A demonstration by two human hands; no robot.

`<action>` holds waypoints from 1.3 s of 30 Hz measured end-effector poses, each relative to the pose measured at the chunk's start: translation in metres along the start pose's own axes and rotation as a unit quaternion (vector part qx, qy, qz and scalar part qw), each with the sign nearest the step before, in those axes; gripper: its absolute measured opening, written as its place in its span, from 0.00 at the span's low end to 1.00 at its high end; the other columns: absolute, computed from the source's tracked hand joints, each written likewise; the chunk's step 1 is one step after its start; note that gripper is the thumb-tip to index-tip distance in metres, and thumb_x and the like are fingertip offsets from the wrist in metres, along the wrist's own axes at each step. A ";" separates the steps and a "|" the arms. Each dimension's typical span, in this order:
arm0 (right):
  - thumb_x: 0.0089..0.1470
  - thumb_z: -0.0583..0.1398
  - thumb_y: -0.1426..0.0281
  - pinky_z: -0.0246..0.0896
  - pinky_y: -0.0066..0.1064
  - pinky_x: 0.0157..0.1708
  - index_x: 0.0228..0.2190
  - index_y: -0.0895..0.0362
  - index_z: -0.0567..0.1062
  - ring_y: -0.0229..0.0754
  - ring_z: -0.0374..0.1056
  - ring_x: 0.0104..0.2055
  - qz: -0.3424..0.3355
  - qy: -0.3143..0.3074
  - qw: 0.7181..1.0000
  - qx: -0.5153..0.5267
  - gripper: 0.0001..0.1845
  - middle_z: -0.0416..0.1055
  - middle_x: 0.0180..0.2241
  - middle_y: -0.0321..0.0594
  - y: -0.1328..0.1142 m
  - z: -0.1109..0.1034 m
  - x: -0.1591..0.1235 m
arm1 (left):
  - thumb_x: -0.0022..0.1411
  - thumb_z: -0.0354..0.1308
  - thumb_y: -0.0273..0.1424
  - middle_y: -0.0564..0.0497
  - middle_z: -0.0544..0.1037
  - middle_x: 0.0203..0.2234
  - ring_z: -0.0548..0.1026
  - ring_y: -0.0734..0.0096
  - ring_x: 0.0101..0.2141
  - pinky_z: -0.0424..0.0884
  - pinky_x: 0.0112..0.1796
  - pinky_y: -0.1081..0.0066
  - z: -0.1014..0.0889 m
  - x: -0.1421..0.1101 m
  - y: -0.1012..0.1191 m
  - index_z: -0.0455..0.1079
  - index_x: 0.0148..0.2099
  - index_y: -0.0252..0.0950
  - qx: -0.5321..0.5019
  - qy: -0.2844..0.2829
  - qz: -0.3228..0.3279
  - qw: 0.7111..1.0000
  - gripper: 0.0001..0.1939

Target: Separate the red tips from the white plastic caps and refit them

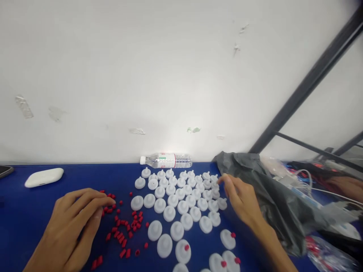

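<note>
Several white plastic discs with short stems (183,207) are spread in rough rows on the blue tabletop. A few nearer discs carry a red cap (186,247) on the stem. My left hand (78,228) hovers low over loose small red caps (121,223). Its fingers reach forward and the thumb is apart from the index fingertip; part of the caps is hidden beneath it. At the right edge of the rows, my right hand (242,198) has its thumb and index finger closed at the stem of a white disc (214,185), with the other fingers curled under.
A clear plastic bottle (167,160) lies on its side against the white wall. A white case (44,177) and a dark phone (5,171) are at the left. Grey plastic sheeting (272,200), cables and clear bags crowd the right, where another person's arm (344,185) shows.
</note>
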State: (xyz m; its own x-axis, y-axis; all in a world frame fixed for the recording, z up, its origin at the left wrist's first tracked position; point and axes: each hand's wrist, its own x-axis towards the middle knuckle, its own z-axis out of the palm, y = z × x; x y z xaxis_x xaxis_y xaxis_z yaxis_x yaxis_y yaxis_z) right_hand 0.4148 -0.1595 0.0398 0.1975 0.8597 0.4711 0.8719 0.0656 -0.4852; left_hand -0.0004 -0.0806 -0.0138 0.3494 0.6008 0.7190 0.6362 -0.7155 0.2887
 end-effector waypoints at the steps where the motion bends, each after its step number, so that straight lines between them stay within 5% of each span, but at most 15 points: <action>1: 0.68 0.48 0.53 0.62 0.32 0.36 0.35 0.55 0.80 0.44 0.70 0.31 -0.002 -0.033 0.999 0.001 0.27 0.74 0.27 0.39 -0.003 -0.007 -0.002 | 0.65 0.50 0.30 0.50 0.78 0.41 0.71 0.48 0.46 0.62 0.47 0.50 -0.002 0.004 0.008 0.73 0.47 0.46 -0.012 0.004 0.001 1.000 0.13; 8: 0.64 0.54 0.51 0.66 0.34 0.41 0.50 0.52 0.77 0.45 0.72 0.39 0.104 -0.157 0.977 0.100 0.24 0.77 0.43 0.41 -0.003 -0.041 -0.068 | 0.69 0.47 0.30 0.47 0.78 0.38 0.70 0.54 0.45 0.62 0.46 0.54 -0.009 0.012 0.028 0.73 0.45 0.40 -0.042 0.012 0.049 0.998 0.12; 12: 0.60 0.60 0.51 0.65 0.34 0.45 0.53 0.49 0.76 0.46 0.72 0.42 0.106 -0.217 0.962 0.131 0.24 0.77 0.40 0.38 0.003 -0.039 -0.094 | 0.69 0.47 0.29 0.46 0.77 0.37 0.70 0.55 0.44 0.61 0.45 0.55 -0.008 0.013 0.028 0.73 0.44 0.37 -0.023 0.023 0.088 0.996 0.13; 18: 0.55 0.64 0.51 0.64 0.35 0.49 0.46 0.50 0.80 0.46 0.70 0.45 0.062 -0.167 0.974 0.138 0.22 0.75 0.51 0.41 0.011 -0.020 -0.103 | 0.69 0.46 0.26 0.46 0.78 0.36 0.69 0.56 0.43 0.62 0.45 0.56 -0.011 0.013 0.026 0.72 0.44 0.35 -0.006 0.033 0.109 0.993 0.12; 24: 0.57 0.62 0.50 0.66 0.36 0.43 0.48 0.53 0.79 0.46 0.72 0.37 0.088 -0.095 0.985 0.115 0.24 0.78 0.35 0.38 0.023 -0.007 -0.110 | 0.68 0.46 0.24 0.45 0.77 0.36 0.69 0.57 0.43 0.62 0.46 0.56 -0.016 0.014 0.030 0.71 0.45 0.33 0.007 0.005 0.125 0.992 0.12; 27: 0.59 0.60 0.49 0.67 0.37 0.42 0.49 0.55 0.78 0.47 0.74 0.37 0.093 -0.034 0.987 0.128 0.26 0.78 0.36 0.41 0.022 -0.007 -0.107 | 0.70 0.44 0.24 0.45 0.77 0.36 0.68 0.58 0.42 0.62 0.45 0.56 -0.017 0.014 0.036 0.71 0.44 0.33 -0.009 0.016 0.118 0.993 0.13; 33: 0.66 0.54 0.56 0.65 0.40 0.52 0.51 0.53 0.76 0.49 0.70 0.53 -0.009 0.087 0.986 0.139 0.21 0.73 0.52 0.45 -0.024 -0.018 -0.093 | 0.70 0.46 0.24 0.46 0.77 0.36 0.67 0.59 0.43 0.62 0.45 0.56 -0.018 0.013 0.053 0.71 0.44 0.35 -0.038 0.031 0.144 0.988 0.11; 39: 0.60 0.64 0.63 0.66 0.37 0.52 0.56 0.46 0.70 0.45 0.71 0.50 -0.076 0.004 0.983 0.165 0.23 0.74 0.48 0.37 -0.115 -0.009 -0.102 | 0.67 0.51 0.24 0.47 0.77 0.37 0.68 0.58 0.43 0.62 0.46 0.56 -0.021 0.006 0.075 0.70 0.45 0.36 -0.041 0.001 0.200 0.979 0.08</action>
State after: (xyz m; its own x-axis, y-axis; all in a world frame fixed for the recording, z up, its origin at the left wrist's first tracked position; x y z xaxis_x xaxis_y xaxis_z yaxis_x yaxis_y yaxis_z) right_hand 0.2987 -0.2591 0.0545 0.0808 0.8231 0.5621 0.6989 0.3552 -0.6207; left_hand 0.0344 -0.1385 0.0254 0.5577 0.2654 0.7865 0.3916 -0.9196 0.0326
